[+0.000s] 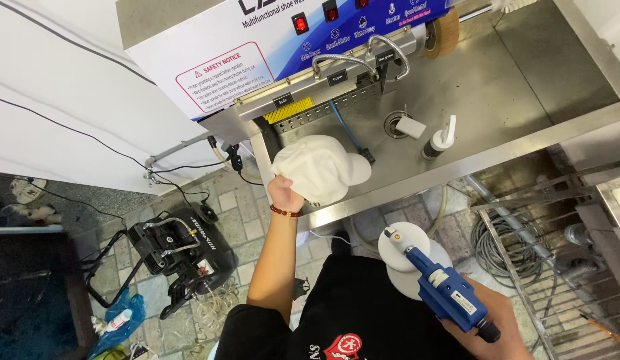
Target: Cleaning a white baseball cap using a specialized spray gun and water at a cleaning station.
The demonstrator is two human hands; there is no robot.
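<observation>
My left hand (284, 193) grips a white cap (318, 167) by its crown and holds it over the near edge of a steel washing basin (497, 100). A red bead bracelet sits on that wrist. My right hand (487, 323) holds a blue handheld power brush (447, 290) low by my body; its round white brush head (405, 257) points toward the basin's front edge. The cap and the brush head are apart.
A pump bottle (438, 140) and a white soap-like block (411, 127) stand in the basin near the drain. Taps and a yellow brush strip (289, 110) line the machine's panel. A black compressor (180, 243) sits on the tiled floor at left, coiled hoses (500, 247) at right.
</observation>
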